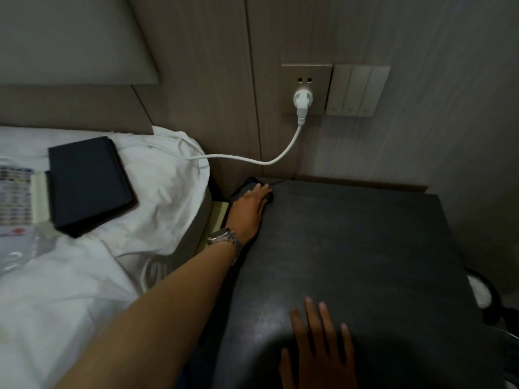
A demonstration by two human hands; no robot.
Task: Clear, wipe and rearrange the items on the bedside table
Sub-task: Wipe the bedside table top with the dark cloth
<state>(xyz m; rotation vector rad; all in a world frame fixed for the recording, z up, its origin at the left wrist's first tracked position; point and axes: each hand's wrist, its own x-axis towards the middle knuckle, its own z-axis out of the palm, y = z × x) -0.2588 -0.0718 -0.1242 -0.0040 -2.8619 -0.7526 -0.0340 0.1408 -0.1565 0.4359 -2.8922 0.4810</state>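
Dark bench (365, 248) top, matte with a faint sheen.
Left hand (251, 204) rests on a dark object (247, 186) at its far-left corner, grip unclear; right hand (317, 346) lies flat, fingers spread.

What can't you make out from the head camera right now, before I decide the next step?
- Dark object under the left hand at the bedside table far left corner: too dark, partly covered, unidentifiable.
- Whether the left fingers grip it or only rest on it: unclear.
- Right hand: palm cut off by the bottom edge.
- Printed sheet on the bed: blurred, cut by the left edge.
- White cable: far end hidden in the bedding.
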